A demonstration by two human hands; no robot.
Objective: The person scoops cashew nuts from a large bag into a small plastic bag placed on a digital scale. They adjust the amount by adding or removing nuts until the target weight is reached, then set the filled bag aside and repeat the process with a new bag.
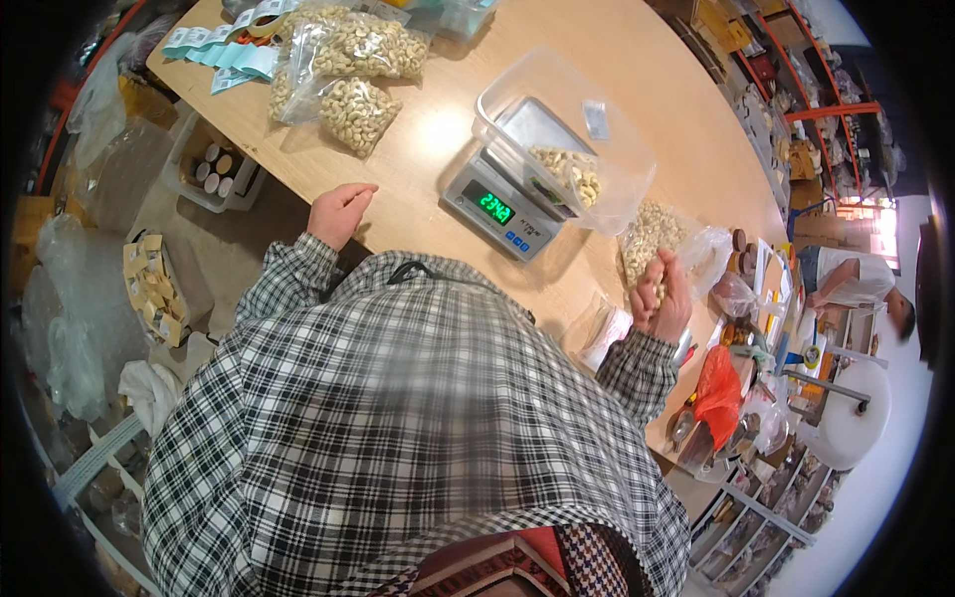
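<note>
A digital scale (498, 213) with a lit green display stands on the wooden table, and a clear plastic tub (627, 168) lies tilted on it with cashew nuts (565, 173) and a small sachet (595, 119) inside. My left hand (342, 213) rests at the near table edge, fingers curled, with nothing visible in it. My right hand (662, 297) is raised over an open plastic bag of cashews (650, 231), its fingers closed around a few cashews. Filled clear bags of cashews (359, 116) lie at the upper left of the table.
Label strips (246, 61) and a roll of tape lie at the table's far left. Jars, a red plastic bag (718, 395) and tools crowd the right side. Below the left edge stands a tub of jars (179, 168). A person (850, 280) bends over at the far right.
</note>
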